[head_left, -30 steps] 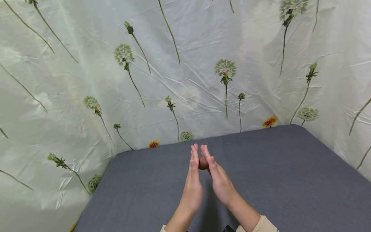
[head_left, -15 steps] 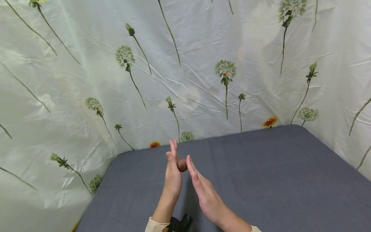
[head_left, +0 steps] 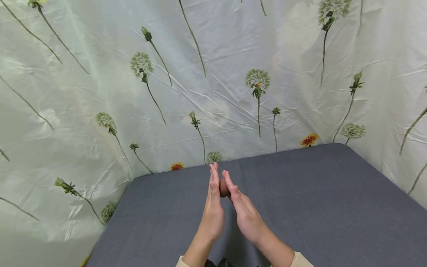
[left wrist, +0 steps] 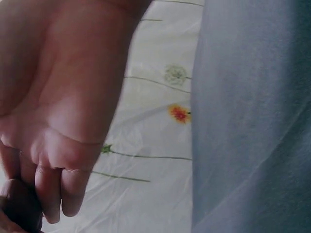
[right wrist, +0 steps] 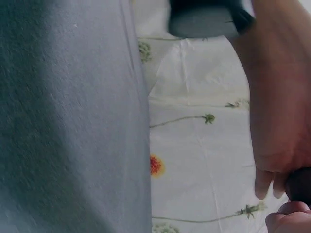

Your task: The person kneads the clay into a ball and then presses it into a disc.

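A small, round, dark brown ball (head_left: 224,189) is sandwiched between the fingers of two facing hands; its material cannot be told. My left hand (head_left: 214,217) stands upright with straight fingers against the ball's left side. From the right, my right hand (head_left: 249,220) leans in, its straight fingers touching the other side. The palms stay apart lower down. In the left wrist view the facing right hand (left wrist: 73,107) fills the upper left, with the ball (left wrist: 22,204) at the lower corner. The right wrist view has the left hand (right wrist: 282,107) beside the ball (right wrist: 300,185), which fingers partly cover.
Below the hands lies a grey cloth-covered table (head_left: 317,207). A pale curtain (head_left: 213,92) printed with dandelions and flowers surrounds its back and sides. A black wrist device (right wrist: 209,19) appears in the right wrist view.
Both hands and the ball have shifted left, then partly back right. The hands slide against each other: half a second ago the left reached farther forward; now the fingertips are nearer level.
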Demonstrator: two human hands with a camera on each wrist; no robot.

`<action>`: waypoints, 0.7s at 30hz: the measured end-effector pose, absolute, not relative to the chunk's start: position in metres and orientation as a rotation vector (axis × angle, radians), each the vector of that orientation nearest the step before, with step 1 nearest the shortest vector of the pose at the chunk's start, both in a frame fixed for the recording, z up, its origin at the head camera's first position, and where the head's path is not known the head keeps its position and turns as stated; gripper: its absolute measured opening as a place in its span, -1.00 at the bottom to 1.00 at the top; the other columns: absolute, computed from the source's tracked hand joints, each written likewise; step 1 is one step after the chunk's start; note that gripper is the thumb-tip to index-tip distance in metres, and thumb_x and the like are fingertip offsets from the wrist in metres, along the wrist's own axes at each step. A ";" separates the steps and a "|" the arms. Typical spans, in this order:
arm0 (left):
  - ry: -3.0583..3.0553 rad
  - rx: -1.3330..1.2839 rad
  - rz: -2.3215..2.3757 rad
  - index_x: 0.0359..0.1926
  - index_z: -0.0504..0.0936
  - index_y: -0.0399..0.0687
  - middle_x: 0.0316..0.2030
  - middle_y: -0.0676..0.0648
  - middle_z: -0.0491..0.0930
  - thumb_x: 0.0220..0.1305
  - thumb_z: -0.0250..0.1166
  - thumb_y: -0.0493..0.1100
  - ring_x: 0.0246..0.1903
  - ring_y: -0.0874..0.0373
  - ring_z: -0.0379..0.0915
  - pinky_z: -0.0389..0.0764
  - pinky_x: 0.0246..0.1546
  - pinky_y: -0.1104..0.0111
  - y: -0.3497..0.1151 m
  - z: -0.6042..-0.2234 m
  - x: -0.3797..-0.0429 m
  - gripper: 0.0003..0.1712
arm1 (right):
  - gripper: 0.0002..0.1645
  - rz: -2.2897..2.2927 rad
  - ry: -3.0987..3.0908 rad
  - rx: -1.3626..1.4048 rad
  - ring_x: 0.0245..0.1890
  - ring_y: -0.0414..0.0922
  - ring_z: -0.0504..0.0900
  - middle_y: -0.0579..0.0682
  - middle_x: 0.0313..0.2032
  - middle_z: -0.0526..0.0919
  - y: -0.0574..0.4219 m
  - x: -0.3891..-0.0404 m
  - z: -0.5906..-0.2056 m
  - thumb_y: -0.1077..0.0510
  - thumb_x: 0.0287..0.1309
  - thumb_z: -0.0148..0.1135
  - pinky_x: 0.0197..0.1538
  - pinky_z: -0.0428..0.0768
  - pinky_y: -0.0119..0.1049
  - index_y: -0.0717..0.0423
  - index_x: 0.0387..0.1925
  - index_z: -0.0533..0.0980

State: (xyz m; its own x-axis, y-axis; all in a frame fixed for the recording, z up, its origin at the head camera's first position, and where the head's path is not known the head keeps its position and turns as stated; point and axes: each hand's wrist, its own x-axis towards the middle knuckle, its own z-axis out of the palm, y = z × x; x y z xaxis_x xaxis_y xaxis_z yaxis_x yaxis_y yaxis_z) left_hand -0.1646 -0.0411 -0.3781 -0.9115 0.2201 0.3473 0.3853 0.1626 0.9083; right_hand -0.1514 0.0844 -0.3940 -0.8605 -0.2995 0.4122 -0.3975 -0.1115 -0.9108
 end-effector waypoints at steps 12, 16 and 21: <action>-2.160 -0.383 -1.937 0.74 -0.39 0.33 0.74 0.26 -0.20 0.69 -0.64 0.37 0.66 -0.06 0.05 -0.10 0.64 -0.28 -0.074 -0.372 -0.182 -0.24 | -0.33 2.139 -2.148 0.943 0.74 0.03 -0.17 -0.05 0.74 -0.17 0.063 -0.139 -0.398 -0.02 0.80 -0.55 0.53 -0.09 -0.69 0.10 0.74 -0.13; -2.187 -0.372 -1.965 0.75 -0.39 0.27 0.75 0.16 -0.17 0.69 -0.65 0.37 0.57 -0.18 0.26 -0.10 0.63 -0.29 -0.073 -0.379 -0.187 -0.22 | -0.35 2.050 -2.152 0.916 0.74 -0.04 -0.21 -0.09 0.74 -0.17 0.064 -0.136 -0.396 0.03 0.80 -0.50 0.53 -0.13 -0.69 0.09 0.73 -0.06; -2.277 -0.538 -2.016 0.74 -0.44 0.09 0.76 0.01 -0.24 0.72 -0.67 0.29 0.74 -0.09 -0.28 -0.35 0.64 -0.31 -0.057 -0.390 -0.183 -0.22 | -0.37 1.917 -2.079 0.882 0.75 -0.03 -0.22 -0.02 0.74 -0.09 0.074 -0.140 -0.390 0.12 0.79 -0.45 0.56 -0.15 -0.70 0.18 0.71 0.00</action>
State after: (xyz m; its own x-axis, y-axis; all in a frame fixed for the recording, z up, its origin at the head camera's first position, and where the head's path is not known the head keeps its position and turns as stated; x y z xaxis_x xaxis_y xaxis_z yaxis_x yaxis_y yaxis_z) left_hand -0.1830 -0.0566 -0.3898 -0.9379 0.2221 0.2665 0.2914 0.0876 0.9526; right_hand -0.1403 0.0745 -0.3898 -0.8081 -0.2996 0.5073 -0.5298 -0.0069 -0.8481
